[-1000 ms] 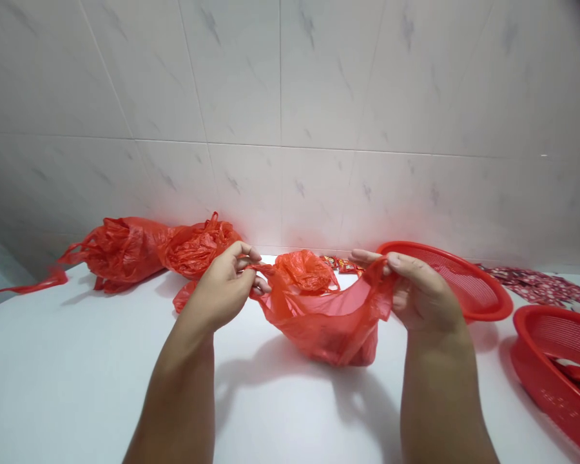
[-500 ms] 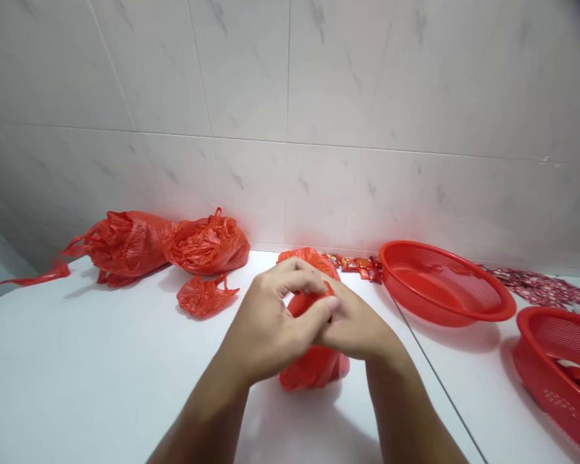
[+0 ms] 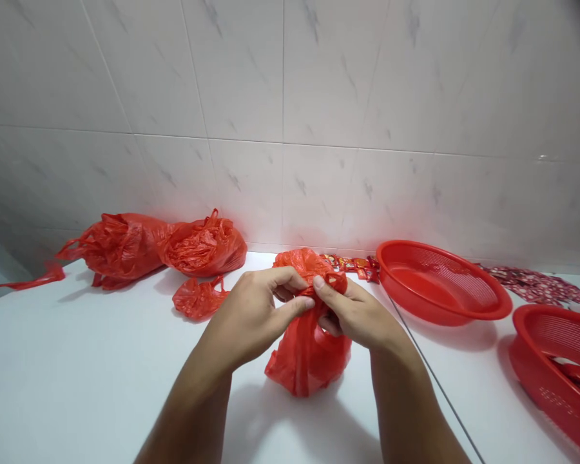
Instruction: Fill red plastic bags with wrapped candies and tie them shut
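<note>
A red plastic bag [image 3: 309,361] hangs full at the bottom between my hands, its neck gathered and its handles twisted together. My left hand [image 3: 265,309] pinches one handle of it between thumb and fingers. With thumb against fingers, my right hand [image 3: 350,309] grips the other handle, and a small loop sticks up by the thumb. What lies inside the bag is hidden by the red plastic. Just behind it sits another crumpled red bag [image 3: 302,259], partly covered by my hands.
Two large bundles of red bags, the left bundle [image 3: 123,251] and right bundle [image 3: 205,248], lie along the wall, with a small bag [image 3: 198,299] before them. Small red packets [image 3: 360,264] lie at the back. A red basket [image 3: 442,283] and a second basket [image 3: 551,380] with packets stand right.
My hands held the bag's mouth spread wide, then came together and crossed over it. Now they pinch the twisted handles above the gathered neck.
</note>
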Action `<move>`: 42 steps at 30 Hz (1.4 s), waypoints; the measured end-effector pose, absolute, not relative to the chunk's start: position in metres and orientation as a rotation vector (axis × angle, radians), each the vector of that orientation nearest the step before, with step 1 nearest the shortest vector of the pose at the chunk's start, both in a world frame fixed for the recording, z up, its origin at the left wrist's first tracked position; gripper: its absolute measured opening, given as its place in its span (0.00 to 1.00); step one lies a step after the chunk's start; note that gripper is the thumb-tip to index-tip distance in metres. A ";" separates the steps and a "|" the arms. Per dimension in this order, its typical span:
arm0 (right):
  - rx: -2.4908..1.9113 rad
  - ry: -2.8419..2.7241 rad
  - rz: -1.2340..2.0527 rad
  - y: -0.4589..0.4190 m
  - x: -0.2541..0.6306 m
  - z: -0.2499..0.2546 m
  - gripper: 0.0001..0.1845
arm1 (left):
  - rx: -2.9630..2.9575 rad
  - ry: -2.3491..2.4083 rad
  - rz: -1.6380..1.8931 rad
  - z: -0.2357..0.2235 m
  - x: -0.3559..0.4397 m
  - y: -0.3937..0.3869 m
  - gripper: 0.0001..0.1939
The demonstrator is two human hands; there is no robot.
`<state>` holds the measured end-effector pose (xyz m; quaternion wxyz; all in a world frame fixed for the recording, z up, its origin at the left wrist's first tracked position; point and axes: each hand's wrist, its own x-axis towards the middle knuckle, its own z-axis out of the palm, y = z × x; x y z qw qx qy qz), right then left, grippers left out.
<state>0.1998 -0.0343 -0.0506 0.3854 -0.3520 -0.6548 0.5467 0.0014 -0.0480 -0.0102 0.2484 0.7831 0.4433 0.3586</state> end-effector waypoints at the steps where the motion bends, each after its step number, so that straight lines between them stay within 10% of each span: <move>1: -0.917 -1.641 1.359 -0.033 0.200 -0.051 0.35 | 2.131 1.247 1.017 -0.010 0.003 -0.048 0.06; 9: -0.799 -1.373 1.334 -0.026 0.212 -0.047 0.28 | 2.218 1.052 1.020 -0.006 -0.008 -0.050 0.05; 15: -0.614 -1.681 1.368 -0.036 0.226 -0.039 0.18 | 2.128 0.865 0.736 -0.018 -0.002 -0.038 0.50; 22: -0.755 -2.011 0.935 -0.041 0.238 -0.036 0.04 | 2.201 0.859 0.570 -0.019 0.005 -0.025 0.09; 33: -0.717 -1.910 -0.012 -0.030 0.204 -0.050 0.16 | 1.739 0.893 0.810 -0.017 0.011 -0.026 0.21; 42: -0.774 -1.893 0.092 -0.026 0.210 -0.050 0.12 | 2.021 1.022 0.838 -0.015 0.000 -0.024 0.12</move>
